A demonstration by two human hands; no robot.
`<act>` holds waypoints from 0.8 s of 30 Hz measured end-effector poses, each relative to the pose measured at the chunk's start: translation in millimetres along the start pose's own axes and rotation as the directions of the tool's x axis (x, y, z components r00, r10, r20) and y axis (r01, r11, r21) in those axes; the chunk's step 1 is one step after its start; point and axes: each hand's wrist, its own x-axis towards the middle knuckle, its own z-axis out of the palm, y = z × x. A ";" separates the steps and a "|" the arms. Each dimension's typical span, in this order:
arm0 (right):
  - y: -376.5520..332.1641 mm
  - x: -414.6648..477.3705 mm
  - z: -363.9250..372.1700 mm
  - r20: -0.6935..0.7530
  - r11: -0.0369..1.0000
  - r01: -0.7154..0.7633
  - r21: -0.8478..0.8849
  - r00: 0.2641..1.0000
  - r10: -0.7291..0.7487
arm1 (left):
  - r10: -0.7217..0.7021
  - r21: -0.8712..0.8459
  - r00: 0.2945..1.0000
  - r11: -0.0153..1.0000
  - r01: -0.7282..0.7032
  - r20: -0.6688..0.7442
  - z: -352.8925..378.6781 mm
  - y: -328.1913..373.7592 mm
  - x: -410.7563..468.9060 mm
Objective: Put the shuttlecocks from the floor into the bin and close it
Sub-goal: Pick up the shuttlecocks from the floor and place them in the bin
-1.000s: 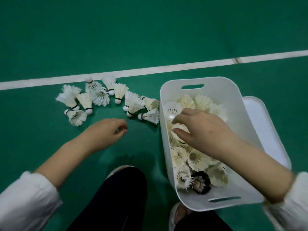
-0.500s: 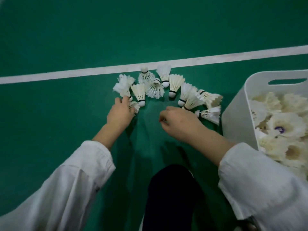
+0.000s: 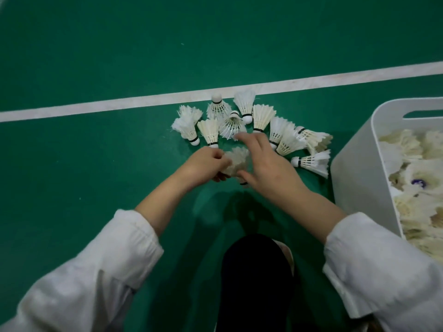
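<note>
A blue-purple mark (image 3: 418, 182) sits inside the cup of one shuttlecock in the bin (image 3: 354, 168), too blurred to read. The bin is smooth white plastic with rounded corners and a slot handle (image 3: 422, 114) cut through its far wall. It stands on the floor at the right and is heaped with yellowed, frayed feather shuttlecocks (image 3: 405, 142).

A fan of loose shuttlecocks (image 3: 262, 116) lies on the green matte court floor (image 3: 96, 56), just below a scuffed white painted line (image 3: 119, 107) and well left of the bin's wall. Each has a ribbed skirt of white feathers, a dark band and a rounded pale cork; most lie on their sides, some overlapping, and the nearest one (image 3: 311, 162) lies just beside the bin.

The left hand (image 3: 205, 165) is curled round a shuttlecock (image 3: 237, 160) lifted in front of the fan, its feathers blurred. The right hand (image 3: 268, 164) is beside it with fingers spread, the forefinger reaching to the feathers of the fan and the thumb against the raised shuttlecock's lower edge; whether this hand grasps anything I cannot tell.

Both arms wear white woven sleeves (image 3: 96, 271) pushed back from the wrists, and a dark trouser knee (image 3: 256, 283) fills the bottom middle
</note>
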 end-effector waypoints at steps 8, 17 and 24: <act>11.5 -4.6 -5.2 0.134 0.997 -0.016 -0.070 0.991 0.026 | 0.189 0.272 0.732 0.962 -0.005 -0.655 -54.1 -29.2 43.3; 13.9 -6.7 -14.3 0.046 0.999 0.006 -0.048 0.999 -0.004 | 0.183 0.464 0.828 0.880 0.102 -0.529 -63.0 -57.6 36.6; 19.4 -8.9 -15.9 0.035 0.999 -0.021 -0.049 0.999 0.023 | 0.157 0.311 0.927 0.949 -0.047 -0.341 -47.0 -39.1 14.1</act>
